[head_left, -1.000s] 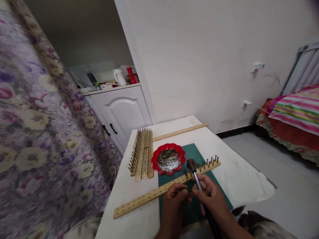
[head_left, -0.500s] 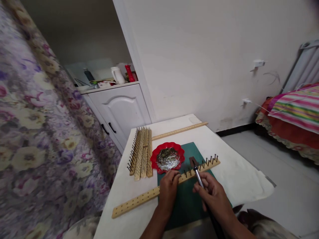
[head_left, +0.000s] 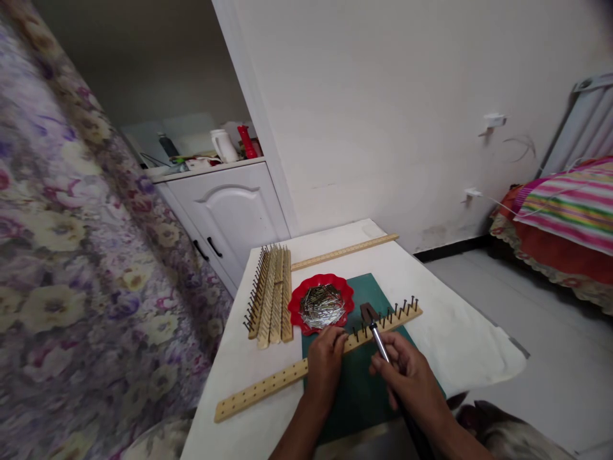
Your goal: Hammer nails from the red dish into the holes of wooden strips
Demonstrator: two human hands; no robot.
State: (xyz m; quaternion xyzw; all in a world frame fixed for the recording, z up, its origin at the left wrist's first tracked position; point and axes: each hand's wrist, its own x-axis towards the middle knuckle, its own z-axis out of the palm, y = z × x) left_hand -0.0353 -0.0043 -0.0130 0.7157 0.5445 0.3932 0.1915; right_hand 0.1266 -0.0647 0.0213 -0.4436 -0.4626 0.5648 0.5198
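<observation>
My right hand (head_left: 412, 374) is wrapped round the handle of a claw hammer (head_left: 378, 335). The hammer's dark head is raised over a wooden strip (head_left: 268, 385) with drilled holes, lying slantwise across a green mat (head_left: 366, 402). Several dark nails (head_left: 396, 312) stand up along the strip's right part; its left part has bare holes. On the strip, left of those nails, rests my left hand (head_left: 325, 361), thumb and fingertips pinched together. What they pinch is too small to make out. Just beyond it is a red scalloped dish (head_left: 295, 305) with a heap of loose nails (head_left: 323, 305).
Strips studded with nails (head_left: 271, 294) lie side by side at the table's left. Another strip (head_left: 345, 252) lies along the back of the white-covered table (head_left: 460, 345). A floral curtain (head_left: 96, 255) hangs left; a white cabinet (head_left: 234, 211) and wall stand behind, a bed (head_left: 565, 217) right.
The hammer head has shifted slightly to the left above the strip. My left hand stays pinched at the same spot on the strip.
</observation>
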